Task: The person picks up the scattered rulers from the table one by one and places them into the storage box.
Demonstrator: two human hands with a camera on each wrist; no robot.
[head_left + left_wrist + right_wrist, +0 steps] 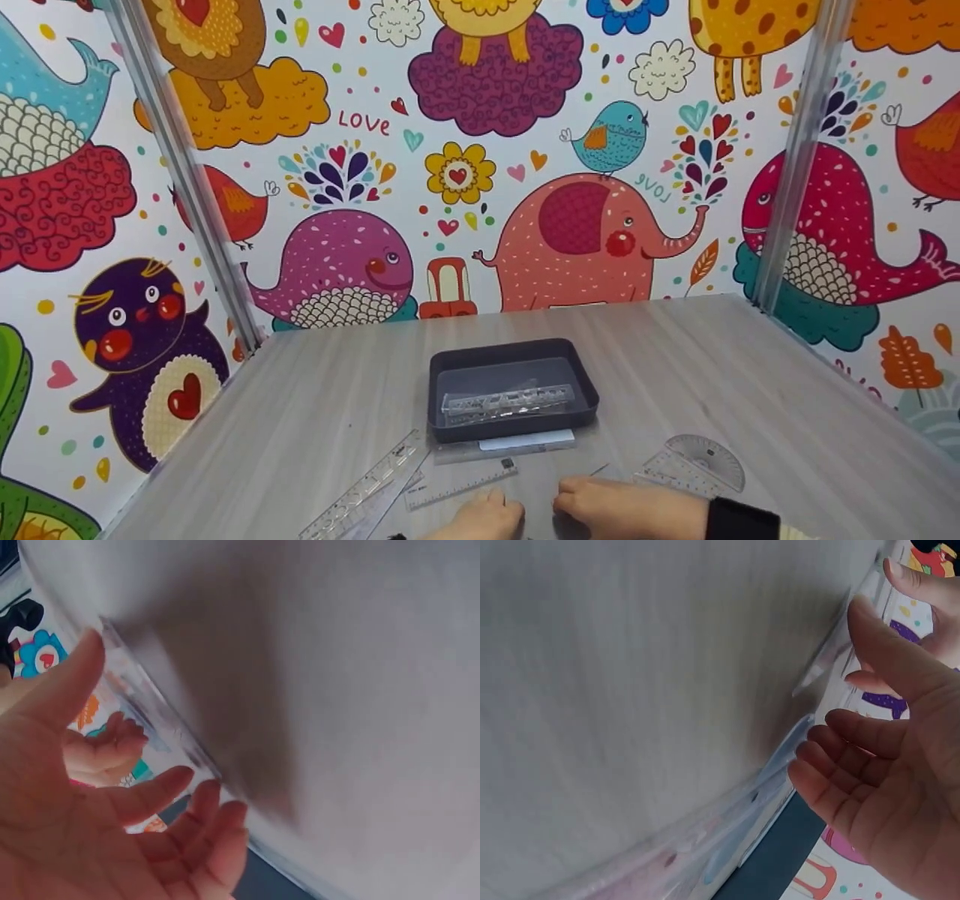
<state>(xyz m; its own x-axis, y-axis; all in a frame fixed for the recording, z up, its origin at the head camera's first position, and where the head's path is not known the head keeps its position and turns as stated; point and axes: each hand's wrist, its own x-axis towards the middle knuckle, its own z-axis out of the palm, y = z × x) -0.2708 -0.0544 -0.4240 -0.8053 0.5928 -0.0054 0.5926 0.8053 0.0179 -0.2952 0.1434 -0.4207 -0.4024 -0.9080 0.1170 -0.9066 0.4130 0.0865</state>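
Note:
Low over the front of the table, my left hand (484, 517) has its thumb spread from loosely bent fingers. In the left wrist view nothing lies between that thumb and the fingers (176, 821). Just right of it is my right hand (622, 506), also with bent fingers and nothing in its grasp in the right wrist view. A short clear ruler (461, 486) lies just beyond the left hand. Beyond the right hand are a clear protractor (709, 459) and a dotted clear sheet-like piece (664, 472), partly hidden by the forearm.
A dark grey tray (586, 375) stands mid-table, holding clear rulers (510, 401). Against its front lies a clear strip with a white label (525, 440). At left, a long clear stencil ruler (364, 484) lies slanted. Patterned walls (465, 225) enclose the table.

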